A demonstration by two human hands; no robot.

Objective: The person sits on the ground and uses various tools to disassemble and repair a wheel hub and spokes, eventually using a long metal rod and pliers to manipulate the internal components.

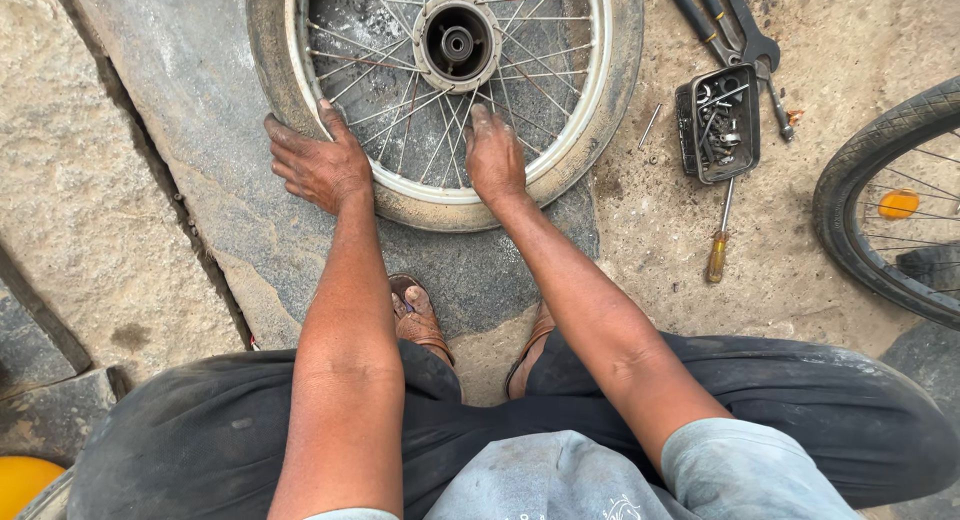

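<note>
I am pressing my left hand (318, 163) flat, fingers spread, on the tyre (272, 65), while my right hand (493, 155) is resting open-palmed on the spokes (400, 100).

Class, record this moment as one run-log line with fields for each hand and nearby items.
left hand: flat on tyre | right hand: on spokes | nearby: parts tray, screwdriver
</note>
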